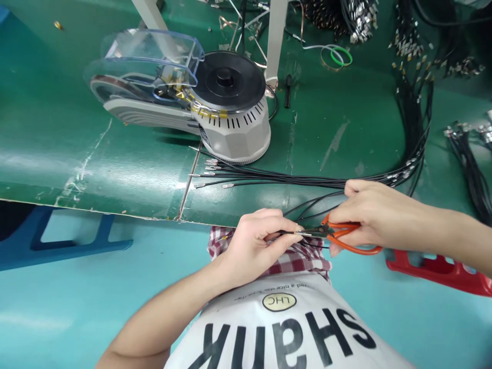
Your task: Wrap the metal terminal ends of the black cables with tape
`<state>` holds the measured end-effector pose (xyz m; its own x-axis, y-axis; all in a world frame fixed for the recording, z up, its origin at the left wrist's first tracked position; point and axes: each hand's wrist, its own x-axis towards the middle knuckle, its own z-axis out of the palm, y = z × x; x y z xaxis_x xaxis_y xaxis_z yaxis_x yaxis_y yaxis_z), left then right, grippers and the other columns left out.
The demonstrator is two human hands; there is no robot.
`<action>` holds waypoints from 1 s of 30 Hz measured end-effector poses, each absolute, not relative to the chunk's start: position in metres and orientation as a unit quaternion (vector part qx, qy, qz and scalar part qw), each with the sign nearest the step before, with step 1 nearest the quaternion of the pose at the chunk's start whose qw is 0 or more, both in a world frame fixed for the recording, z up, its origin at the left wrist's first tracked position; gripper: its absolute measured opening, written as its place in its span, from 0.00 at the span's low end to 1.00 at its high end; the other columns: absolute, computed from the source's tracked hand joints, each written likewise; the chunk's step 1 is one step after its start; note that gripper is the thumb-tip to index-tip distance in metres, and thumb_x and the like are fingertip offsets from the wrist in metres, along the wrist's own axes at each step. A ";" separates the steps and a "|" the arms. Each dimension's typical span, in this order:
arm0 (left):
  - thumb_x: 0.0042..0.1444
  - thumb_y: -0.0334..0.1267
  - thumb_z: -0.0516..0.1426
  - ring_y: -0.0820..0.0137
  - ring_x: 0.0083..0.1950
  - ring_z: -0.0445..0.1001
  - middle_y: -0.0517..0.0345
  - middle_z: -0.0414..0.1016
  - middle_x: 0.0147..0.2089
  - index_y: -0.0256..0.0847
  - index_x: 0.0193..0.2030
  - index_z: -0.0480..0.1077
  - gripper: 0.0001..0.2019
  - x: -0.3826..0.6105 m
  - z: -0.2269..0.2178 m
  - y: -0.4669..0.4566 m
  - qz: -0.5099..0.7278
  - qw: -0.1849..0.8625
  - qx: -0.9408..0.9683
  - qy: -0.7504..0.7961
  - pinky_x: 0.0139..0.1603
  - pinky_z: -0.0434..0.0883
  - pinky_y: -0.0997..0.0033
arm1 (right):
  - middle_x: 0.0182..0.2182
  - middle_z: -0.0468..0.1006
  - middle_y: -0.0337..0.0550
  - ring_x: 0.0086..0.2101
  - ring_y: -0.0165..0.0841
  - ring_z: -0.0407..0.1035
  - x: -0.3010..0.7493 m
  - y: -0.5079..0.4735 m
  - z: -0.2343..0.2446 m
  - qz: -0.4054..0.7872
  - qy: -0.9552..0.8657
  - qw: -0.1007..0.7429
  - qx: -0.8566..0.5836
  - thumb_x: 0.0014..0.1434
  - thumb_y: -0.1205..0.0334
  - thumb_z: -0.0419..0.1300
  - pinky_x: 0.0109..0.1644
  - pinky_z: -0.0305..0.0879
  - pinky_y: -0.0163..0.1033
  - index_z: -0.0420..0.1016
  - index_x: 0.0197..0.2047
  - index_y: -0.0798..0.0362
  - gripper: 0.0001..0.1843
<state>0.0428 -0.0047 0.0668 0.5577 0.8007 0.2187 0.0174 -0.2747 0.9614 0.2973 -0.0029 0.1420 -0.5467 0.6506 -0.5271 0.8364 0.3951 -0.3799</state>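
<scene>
My left hand (258, 245) is closed in a pinch on a thin black wire (286, 233) just below the front edge of the green workbench (126, 169). My right hand (359, 218) grips orange-handled scissors (346, 237), whose blades point left and meet the wire right beside my left fingertips. Several more black wires with metal terminals (269, 179) lie fanned out on the bench behind both hands and curve off to the right.
A grey tape dispenser with a clear cover (192, 97) stands on the bench at the back left. Bundles of black terminal wires (469, 164) lie at the right and the back. A green ring (341, 55) lies behind. A red stool (442, 269) and blue frame (69, 241) stand on the floor.
</scene>
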 end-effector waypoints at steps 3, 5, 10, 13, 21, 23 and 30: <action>0.60 0.31 0.63 0.77 0.26 0.65 0.58 0.74 0.27 0.35 0.38 0.80 0.03 0.040 0.069 -0.003 0.348 0.550 0.701 0.291 0.25 0.62 0.77 | 0.16 0.67 0.32 0.24 0.30 0.54 0.297 -0.002 0.146 -0.337 0.820 0.142 0.440 0.60 0.63 0.57 0.38 0.48 0.40 0.60 0.20 0.52 0.17; 0.60 0.31 0.63 0.78 0.26 0.65 0.58 0.75 0.29 0.35 0.38 0.80 0.03 0.038 0.069 -0.002 0.340 0.558 0.696 0.297 0.25 0.61 0.78 | 0.17 0.68 0.31 0.24 0.30 0.54 0.296 -0.001 0.150 -0.323 0.830 0.131 0.436 0.60 0.64 0.56 0.39 0.49 0.41 0.60 0.21 0.52 0.16; 0.60 0.31 0.63 0.79 0.27 0.64 0.59 0.73 0.29 0.35 0.39 0.80 0.03 0.036 0.069 -0.002 0.335 0.551 0.705 0.296 0.26 0.61 0.78 | 0.17 0.68 0.31 0.23 0.31 0.49 0.293 -0.001 0.157 -0.252 0.861 0.113 0.427 0.61 0.61 0.56 0.38 0.47 0.43 0.61 0.22 0.51 0.16; 0.60 0.31 0.63 0.78 0.28 0.66 0.58 0.74 0.29 0.35 0.39 0.80 0.04 0.036 0.070 -0.002 0.332 0.548 0.710 0.293 0.27 0.62 0.78 | 0.17 0.66 0.31 0.23 0.30 0.45 0.292 -0.002 0.157 -0.227 0.874 0.108 0.416 0.61 0.59 0.57 0.38 0.45 0.43 0.60 0.22 0.51 0.16; 0.61 0.31 0.61 0.76 0.30 0.67 0.59 0.73 0.30 0.37 0.40 0.80 0.04 0.034 0.068 -0.004 0.303 0.545 0.724 0.296 0.28 0.62 0.76 | 0.16 0.65 0.32 0.23 0.31 0.46 0.290 -0.005 0.155 -0.200 0.886 0.111 0.403 0.63 0.59 0.58 0.37 0.43 0.42 0.61 0.21 0.52 0.19; 0.61 0.32 0.62 0.76 0.29 0.66 0.59 0.72 0.29 0.37 0.40 0.80 0.04 0.034 0.067 -0.005 0.304 0.542 0.725 0.296 0.28 0.61 0.76 | 0.15 0.65 0.32 0.23 0.32 0.48 0.290 -0.006 0.153 -0.203 0.884 0.108 0.407 0.63 0.57 0.60 0.36 0.43 0.42 0.62 0.21 0.51 0.20; 0.60 0.29 0.62 0.76 0.29 0.67 0.58 0.72 0.28 0.34 0.40 0.80 0.04 0.036 0.062 -0.007 0.349 0.519 0.726 0.285 0.29 0.64 0.75 | 0.17 0.67 0.32 0.23 0.31 0.44 0.289 -0.009 0.148 -0.161 0.902 0.103 0.388 0.64 0.57 0.59 0.36 0.43 0.41 0.63 0.22 0.51 0.20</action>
